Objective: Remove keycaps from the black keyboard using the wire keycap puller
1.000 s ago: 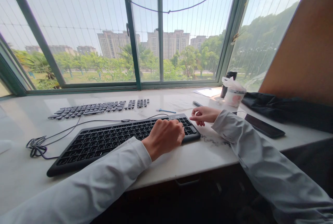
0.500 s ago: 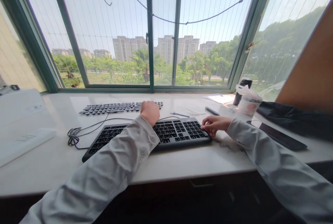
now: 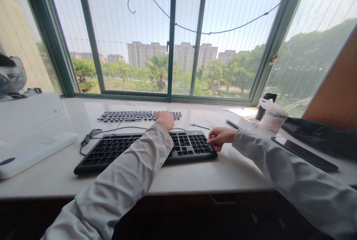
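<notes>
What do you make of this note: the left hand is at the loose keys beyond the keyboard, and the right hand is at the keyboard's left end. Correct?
Not quite: the head view shows the right hand at the right end of the keyboard. The left hand is at the loose keys beyond it.

Keycaps (image 3: pixel 125 116) behind the keyboard (image 3: pixel 117 149)

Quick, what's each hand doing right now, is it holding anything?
Left hand: at the loose keycaps; fingers hidden, so open or closed can't be told.
Right hand: fingers curled at the right end of the keyboard; firm grip can't be told.
</notes>
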A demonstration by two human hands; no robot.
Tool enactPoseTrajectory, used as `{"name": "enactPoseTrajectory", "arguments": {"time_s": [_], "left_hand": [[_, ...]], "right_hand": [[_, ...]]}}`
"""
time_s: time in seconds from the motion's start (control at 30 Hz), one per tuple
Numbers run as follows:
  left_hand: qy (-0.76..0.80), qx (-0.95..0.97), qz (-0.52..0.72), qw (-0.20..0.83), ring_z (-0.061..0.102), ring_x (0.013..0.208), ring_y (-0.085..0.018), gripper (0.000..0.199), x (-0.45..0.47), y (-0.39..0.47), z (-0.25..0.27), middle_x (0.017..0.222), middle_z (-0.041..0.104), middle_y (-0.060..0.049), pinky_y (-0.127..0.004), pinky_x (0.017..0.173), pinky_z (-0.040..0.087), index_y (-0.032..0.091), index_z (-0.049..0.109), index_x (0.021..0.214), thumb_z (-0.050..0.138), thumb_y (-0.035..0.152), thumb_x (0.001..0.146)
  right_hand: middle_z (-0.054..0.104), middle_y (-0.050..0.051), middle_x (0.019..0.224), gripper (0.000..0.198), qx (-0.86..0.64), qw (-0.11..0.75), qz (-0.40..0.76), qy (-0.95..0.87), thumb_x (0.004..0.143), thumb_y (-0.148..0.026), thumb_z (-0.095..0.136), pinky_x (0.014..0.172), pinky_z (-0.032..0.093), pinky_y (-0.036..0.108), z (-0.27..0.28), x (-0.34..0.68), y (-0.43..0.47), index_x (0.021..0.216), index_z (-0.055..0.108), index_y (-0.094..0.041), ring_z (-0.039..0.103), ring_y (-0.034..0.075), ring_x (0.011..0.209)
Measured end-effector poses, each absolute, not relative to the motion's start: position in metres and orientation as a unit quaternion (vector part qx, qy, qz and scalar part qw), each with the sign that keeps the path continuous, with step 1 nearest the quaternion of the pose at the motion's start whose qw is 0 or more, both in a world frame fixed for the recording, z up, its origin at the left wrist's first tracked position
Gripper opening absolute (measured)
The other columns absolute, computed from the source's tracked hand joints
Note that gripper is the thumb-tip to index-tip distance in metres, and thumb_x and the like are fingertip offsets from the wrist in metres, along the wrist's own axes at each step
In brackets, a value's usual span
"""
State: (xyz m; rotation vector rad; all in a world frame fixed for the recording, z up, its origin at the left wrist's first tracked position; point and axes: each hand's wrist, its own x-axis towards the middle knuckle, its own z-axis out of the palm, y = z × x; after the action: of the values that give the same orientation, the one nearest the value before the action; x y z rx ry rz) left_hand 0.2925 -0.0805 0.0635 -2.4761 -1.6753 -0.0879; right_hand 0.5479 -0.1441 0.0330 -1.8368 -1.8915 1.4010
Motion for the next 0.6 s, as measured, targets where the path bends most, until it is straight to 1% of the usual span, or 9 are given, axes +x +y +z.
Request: {"name": "enactPoseTrajectory", "arguments": {"time_s": [0.07, 0.13, 0.2, 0.27, 0.3, 0.37, 0.43, 0.5, 0.6], "left_hand": [[-0.571, -0.816, -0.018, 0.091, 0.06, 0.109, -0.028, 0.036, 0.293, -0.08, 0.064, 0.116, 0.066, -0.019, -0.039, 0.093, 0.045, 0.017, 0.068, 0.114, 0.054, 0.033, 0.085], [-0.57, -0.815, -0.01, 0.101, 0.061, 0.108, -0.027, 0.034, 0.294, -0.08, 0.063, 0.117, 0.066, -0.018, -0.037, 0.093, 0.046, 0.019, 0.068, 0.113, 0.055, 0.032, 0.085], [-0.568, -0.816, -0.005, 0.108, 0.061, 0.108, -0.027, 0.033, 0.296, -0.08, 0.062, 0.117, 0.066, -0.017, -0.036, 0.093, 0.046, 0.019, 0.069, 0.112, 0.055, 0.031, 0.084], [-0.566, -0.817, -0.002, 0.113, 0.061, 0.109, -0.027, 0.033, 0.297, -0.08, 0.061, 0.118, 0.065, -0.017, -0.036, 0.093, 0.046, 0.019, 0.068, 0.113, 0.055, 0.03, 0.085], [-0.566, -0.817, -0.001, 0.115, 0.061, 0.109, -0.027, 0.033, 0.297, -0.08, 0.06, 0.118, 0.065, -0.017, -0.036, 0.093, 0.046, 0.019, 0.068, 0.113, 0.055, 0.03, 0.085], [-0.565, -0.816, 0.001, 0.117, 0.06, 0.11, -0.027, 0.034, 0.297, -0.08, 0.059, 0.118, 0.065, -0.018, -0.037, 0.093, 0.046, 0.018, 0.068, 0.114, 0.054, 0.03, 0.086], [-0.566, -0.816, 0.003, 0.116, 0.06, 0.111, -0.027, 0.034, 0.297, -0.08, 0.058, 0.117, 0.065, -0.018, -0.037, 0.092, 0.046, 0.018, 0.068, 0.115, 0.053, 0.03, 0.086], [-0.566, -0.817, 0.006, 0.114, 0.06, 0.11, -0.027, 0.035, 0.297, -0.081, 0.058, 0.117, 0.066, -0.018, -0.037, 0.092, 0.046, 0.018, 0.067, 0.115, 0.054, 0.03, 0.086], [-0.567, -0.816, 0.012, 0.107, 0.061, 0.109, -0.027, 0.034, 0.297, -0.081, 0.058, 0.117, 0.066, -0.018, -0.038, 0.092, 0.047, 0.018, 0.067, 0.115, 0.055, 0.03, 0.085]], "right_hand": [[0.064, 0.002, 0.056, 0.044, -0.619, 0.082, 0.463, -0.629, 0.069, -0.049, 0.077, 0.059, 0.058, 0.026, 0.032, 0.544, -0.147, 0.075, 0.053, -0.012, 0.064, 0.013, 0.051], [0.063, 0.002, 0.056, 0.043, -0.616, 0.085, 0.464, -0.631, 0.071, -0.049, 0.076, 0.059, 0.057, 0.026, 0.033, 0.541, -0.148, 0.076, 0.054, -0.012, 0.064, 0.013, 0.052], [0.064, 0.003, 0.059, 0.044, -0.613, 0.066, 0.465, -0.635, 0.07, -0.051, 0.075, 0.059, 0.057, 0.027, 0.036, 0.542, -0.146, 0.077, 0.056, -0.011, 0.065, 0.014, 0.054], [0.068, 0.007, 0.066, 0.046, -0.618, 0.038, 0.436, -0.653, 0.071, -0.054, 0.073, 0.058, 0.057, 0.029, 0.041, 0.546, -0.138, 0.082, 0.06, -0.011, 0.066, 0.015, 0.057], [0.069, 0.008, 0.07, 0.047, -0.626, 0.03, 0.397, -0.67, 0.073, -0.055, 0.07, 0.059, 0.056, 0.03, 0.044, 0.548, -0.131, 0.085, 0.062, -0.01, 0.066, 0.016, 0.058], [0.072, 0.01, 0.078, 0.047, -0.665, 0.059, 0.233, -0.707, 0.077, -0.057, 0.065, 0.06, 0.055, 0.03, 0.048, 0.551, -0.114, 0.091, 0.065, -0.011, 0.066, 0.017, 0.061], [0.073, 0.01, 0.09, 0.043, -0.688, 0.042, 0.042, -0.724, 0.081, -0.054, 0.062, 0.071, 0.053, 0.029, 0.046, 0.552, -0.094, 0.095, 0.068, -0.014, 0.068, 0.02, 0.078], [0.071, 0.012, 0.103, 0.043, -0.692, 0.03, 0.007, -0.721, 0.079, -0.051, 0.065, 0.079, 0.05, 0.03, 0.04, 0.549, -0.075, 0.099, 0.069, -0.013, 0.066, 0.024, 0.094], [0.071, 0.013, 0.106, 0.04, -0.696, 0.001, 0.001, -0.718, 0.081, -0.047, 0.065, 0.079, 0.048, 0.028, 0.028, 0.54, -0.053, 0.1, 0.07, -0.013, 0.065, 0.024, 0.097]]}}
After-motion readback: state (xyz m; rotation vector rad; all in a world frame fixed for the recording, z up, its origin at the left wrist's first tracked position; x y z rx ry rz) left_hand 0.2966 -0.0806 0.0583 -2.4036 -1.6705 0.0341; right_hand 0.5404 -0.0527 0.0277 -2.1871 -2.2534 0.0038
